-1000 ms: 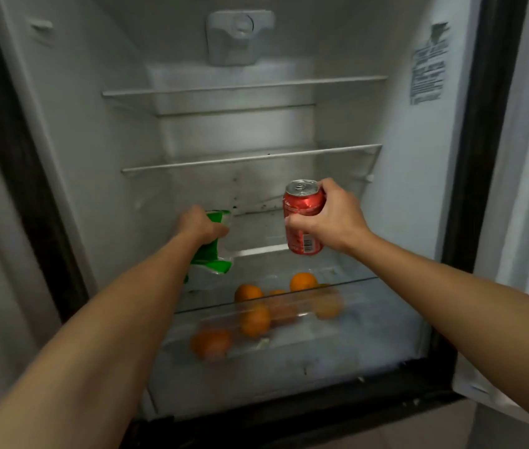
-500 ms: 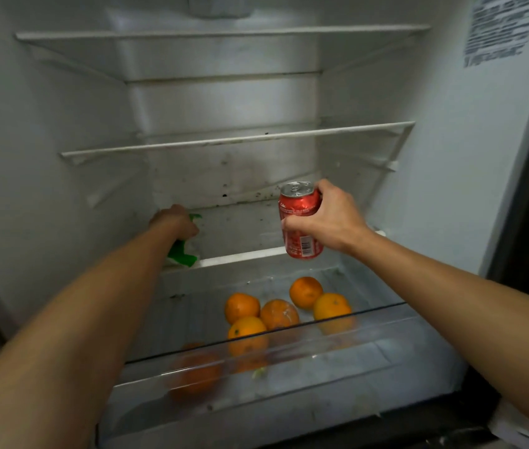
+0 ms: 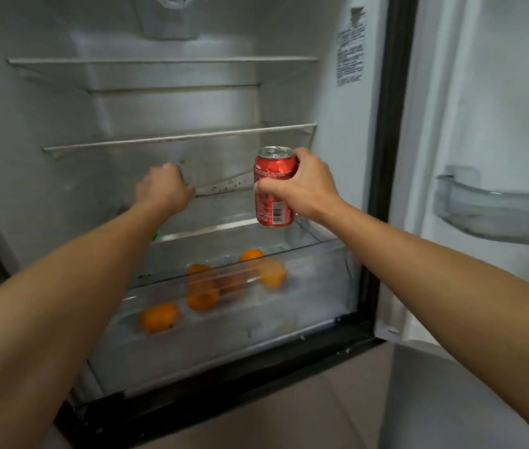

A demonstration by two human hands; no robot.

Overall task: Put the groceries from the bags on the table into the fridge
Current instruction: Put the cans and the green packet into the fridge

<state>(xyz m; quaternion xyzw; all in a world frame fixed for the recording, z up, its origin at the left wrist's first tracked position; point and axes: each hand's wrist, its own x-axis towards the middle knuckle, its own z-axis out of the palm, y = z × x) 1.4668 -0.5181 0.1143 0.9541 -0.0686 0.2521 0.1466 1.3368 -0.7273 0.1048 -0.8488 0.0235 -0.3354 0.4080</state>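
Left hand (image 3: 162, 189) higher, packet (image 3: 154, 236) apparently below

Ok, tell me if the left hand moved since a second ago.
Yes. The left hand has risen from the front edge of the drawer cover toward the shelf above it.

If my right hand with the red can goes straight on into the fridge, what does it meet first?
Likely the back wall: the right hand holds the red can higher than the bottom shelf, and the space ahead looks free, though depth is unclear.
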